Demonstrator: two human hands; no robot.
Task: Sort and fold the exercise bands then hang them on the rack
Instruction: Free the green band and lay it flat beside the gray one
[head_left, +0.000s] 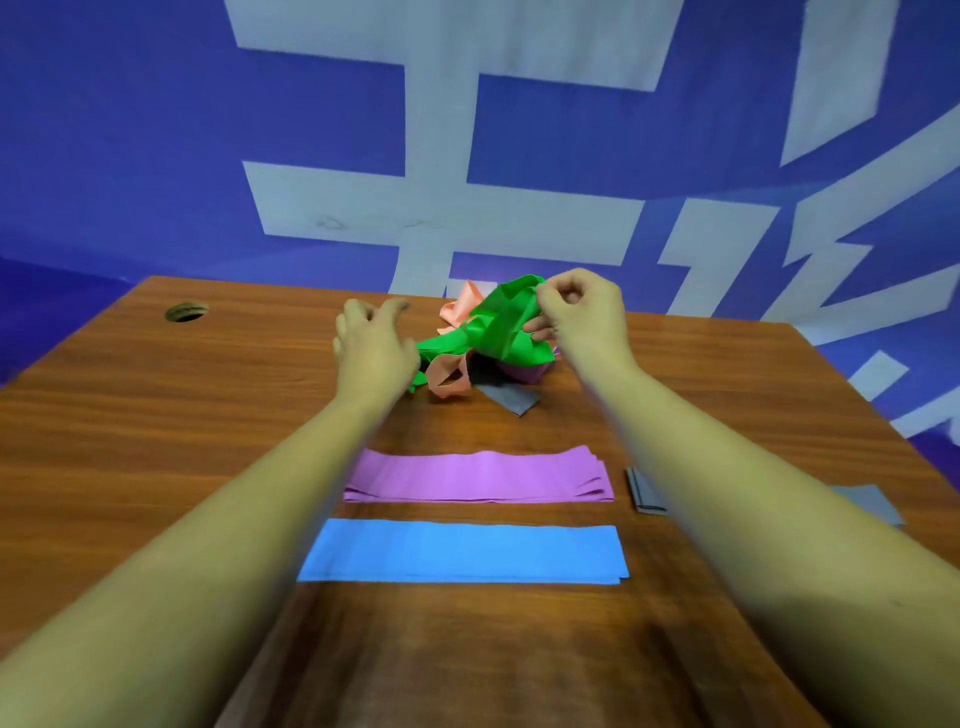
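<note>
At the far end of the worktop, my right hand pinches the top of the green band between thumb and fingers, holding it up off the tangled pile. My left hand hovers just beside it, fingers loosely spread, holding nothing. I would draw the green free slowly, my left hand pinning down the salmon band and grey band caught under it. Nearer me lie the folded purple band, the folded blue band and a second grey band. No rack shows.

Wooden table – folded purple band, blue band, grey band, tangled pile
</note>
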